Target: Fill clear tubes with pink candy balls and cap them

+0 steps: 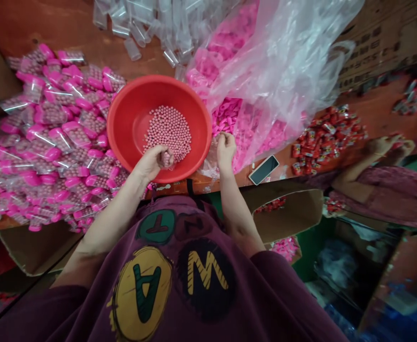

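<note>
My left hand [150, 162] is over the near rim of a red plastic bowl [122, 118], with its fingers curled round a small clear tube [166, 157] that has pink beads in it. A heap of loose pink beads [169, 128] lies in the bottom of the bowl. To the right of the bowl, my right hand [226, 148] has thumb and fingers pinched together beside a pile of small bright pink caps [227, 113]. Whatever those fingertips may hold is hidden. Clear plastic bags [283, 76] lie partly over the pink pieces.
Capped bead-filled tubes [62, 142] are heaped at left. Clear tubes [140, 23] lie at the back. A phone [264, 169] rests near the table's front edge, with red wrapped pieces [325, 135] beyond. Cardboard boxes [294, 213] stand below. Another person's hands [393, 146] work at far right.
</note>
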A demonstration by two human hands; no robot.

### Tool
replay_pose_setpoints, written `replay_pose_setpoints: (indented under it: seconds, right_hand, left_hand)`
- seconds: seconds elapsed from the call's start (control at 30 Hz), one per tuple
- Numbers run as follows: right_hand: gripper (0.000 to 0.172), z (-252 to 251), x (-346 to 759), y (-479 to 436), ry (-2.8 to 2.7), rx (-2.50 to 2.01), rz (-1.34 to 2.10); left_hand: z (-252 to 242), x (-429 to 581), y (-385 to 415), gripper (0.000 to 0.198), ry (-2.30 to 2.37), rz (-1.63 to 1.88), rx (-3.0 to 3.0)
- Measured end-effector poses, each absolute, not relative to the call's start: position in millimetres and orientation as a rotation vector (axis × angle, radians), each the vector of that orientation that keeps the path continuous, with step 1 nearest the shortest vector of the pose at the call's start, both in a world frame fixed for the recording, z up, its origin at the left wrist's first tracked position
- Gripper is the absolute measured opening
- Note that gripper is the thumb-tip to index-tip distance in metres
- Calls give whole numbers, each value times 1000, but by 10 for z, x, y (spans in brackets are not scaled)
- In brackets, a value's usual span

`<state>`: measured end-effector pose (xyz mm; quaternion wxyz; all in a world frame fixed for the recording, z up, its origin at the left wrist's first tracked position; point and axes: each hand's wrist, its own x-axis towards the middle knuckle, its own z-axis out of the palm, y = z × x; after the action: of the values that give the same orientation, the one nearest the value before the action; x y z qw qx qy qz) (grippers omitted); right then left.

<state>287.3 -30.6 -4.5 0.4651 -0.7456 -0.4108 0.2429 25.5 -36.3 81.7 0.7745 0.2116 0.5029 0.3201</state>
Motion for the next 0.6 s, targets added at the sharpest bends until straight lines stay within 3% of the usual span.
replay_pose_setpoints:
  seconds: [0.2,0.37,0.6]
  right_hand:
    - [26,-422,3113,171,-946,-2162,563]
    - [22,-526,3122,61,-970,-2127,570]
    - [20,-545,3099,143,-951,-2132,598]
  left_hand:
    - [849,580,-388,19,1068,633,494]
    - [861,665,-359,15,1028,678,546]
    - [869,687,-380,23,1004,694,525]
